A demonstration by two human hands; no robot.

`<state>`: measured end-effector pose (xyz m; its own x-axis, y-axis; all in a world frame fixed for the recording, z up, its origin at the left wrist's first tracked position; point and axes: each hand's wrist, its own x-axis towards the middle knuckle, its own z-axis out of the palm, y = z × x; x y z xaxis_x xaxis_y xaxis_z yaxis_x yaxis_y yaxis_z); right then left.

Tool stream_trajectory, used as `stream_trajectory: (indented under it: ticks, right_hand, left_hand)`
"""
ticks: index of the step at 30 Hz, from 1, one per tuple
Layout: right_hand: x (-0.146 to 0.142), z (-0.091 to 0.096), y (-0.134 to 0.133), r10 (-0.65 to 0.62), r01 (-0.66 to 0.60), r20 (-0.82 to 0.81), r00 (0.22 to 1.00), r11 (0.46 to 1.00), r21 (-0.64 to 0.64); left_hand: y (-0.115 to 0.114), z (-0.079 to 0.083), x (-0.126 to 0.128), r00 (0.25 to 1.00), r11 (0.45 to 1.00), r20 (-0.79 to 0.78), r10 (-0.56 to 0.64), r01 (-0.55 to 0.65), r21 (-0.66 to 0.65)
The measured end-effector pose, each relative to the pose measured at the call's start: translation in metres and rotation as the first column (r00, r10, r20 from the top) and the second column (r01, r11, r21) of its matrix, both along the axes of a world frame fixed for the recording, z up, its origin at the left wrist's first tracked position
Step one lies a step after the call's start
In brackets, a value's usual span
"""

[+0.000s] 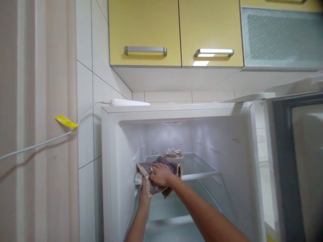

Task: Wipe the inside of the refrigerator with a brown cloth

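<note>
I look into an open white fridge (pixel 180 111). My right hand (pixel 161 174) lies closed on top of a grey-brown cloth (pixel 166 162) at the front left edge of the upper glass shelf (pixel 202 168). My left hand (pixel 143 193) reaches up from below and grips the hanging lower part of the same cloth, its fingers mostly hidden behind the fabric. A small clear packet of food (pixel 173 154) sits at the back of that shelf.
The fridge door (pixel 297 161) stands open at the right. A lower shelf (pixel 171 220) sits beneath. Yellow wall cabinets (pixel 174 33) with metal handles hang above. A white cable (pixel 45 143) with a yellow tag (pixel 66 121) runs across the left tiled wall.
</note>
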<state>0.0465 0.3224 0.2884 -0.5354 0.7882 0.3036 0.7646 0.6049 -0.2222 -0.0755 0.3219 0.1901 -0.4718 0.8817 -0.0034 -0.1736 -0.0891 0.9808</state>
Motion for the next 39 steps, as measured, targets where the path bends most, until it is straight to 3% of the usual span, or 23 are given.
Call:
stream_trajectory:
  ticks: [4, 12, 20, 25, 31, 39]
  right_hand:
    - [-0.033, 0.006, 0.039, 0.027, -0.027, -0.01, 1.0, 0.998, -0.05]
    - [-0.058, 0.004, 0.112, -0.083, 0.08, -0.033, 0.996, 0.993, -0.085]
    - [-0.072, 0.004, 0.145, -0.191, 0.191, 0.008, 0.982, 0.977, -0.096]
    - [-0.07, 0.003, 0.137, -0.2, 0.201, 0.023, 0.98, 0.977, -0.064]
    - [-0.053, -0.001, 0.102, -0.114, 0.114, 0.021, 0.993, 0.993, -0.016]
    - [0.018, -0.007, 0.022, 0.102, -0.103, 0.019, 0.995, 0.99, 0.095]
  left_hand:
    - [0.012, -0.009, -0.002, 0.999, 0.999, 0.029, -0.027, 0.028, -0.022]
    - [0.016, -0.019, -0.009, 0.997, 0.994, -0.017, -0.08, 0.081, 0.069]
    - [0.009, -0.02, -0.005, 0.995, 0.991, -0.026, -0.094, 0.096, 0.09]
    - [0.007, -0.017, -0.005, 0.994, 0.99, -0.077, -0.074, 0.082, 0.111]
    - [0.001, -0.011, -0.007, 0.988, 0.994, -0.141, -0.066, 0.077, 0.075]
    - [0.001, -0.01, -0.011, 0.981, 0.994, -0.181, -0.063, 0.078, 0.074]
